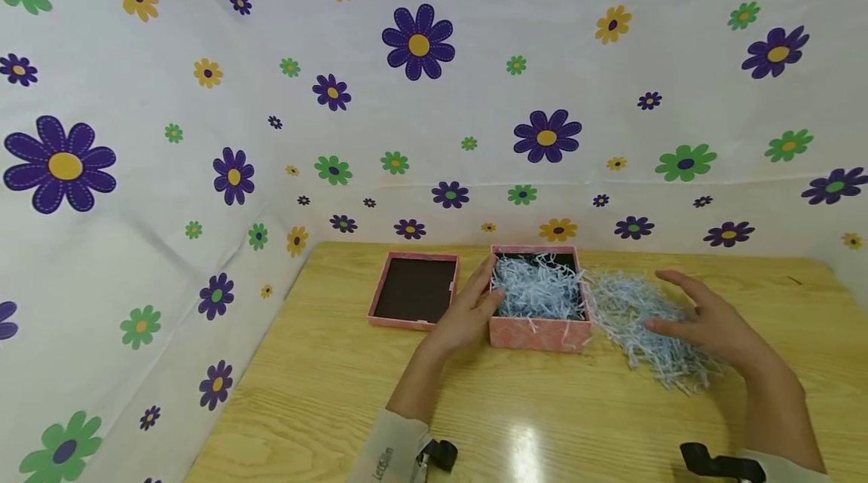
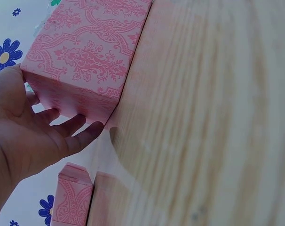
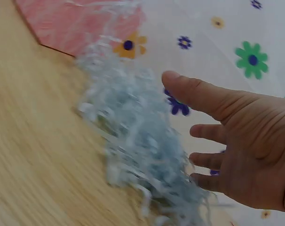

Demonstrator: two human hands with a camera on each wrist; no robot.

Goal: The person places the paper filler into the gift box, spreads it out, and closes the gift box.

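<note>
Pink box (image 1: 540,336): left hand (image 1: 463,317), fingers spread, is bracing its side, likely for steadiness; right hand (image 1: 720,328), fingers parted, is hovering by paper shreds (image 1: 627,310).

My left grip (image 1: 464,317) holds the left wall of a pink, scroll-patterned rectangular box (image 1: 539,336), upright and open-topped on the worktop (image 1: 325,385), its lining black. Inside, a tangled nest of pale-blue shredded paper (image 1: 539,288) fills most of it, some strands hanging over the rim. Just beside its right wall, under my right grip (image 1: 722,328), sprawls a loose heap of similar pale-blue shreds (image 1: 627,310).
</note>
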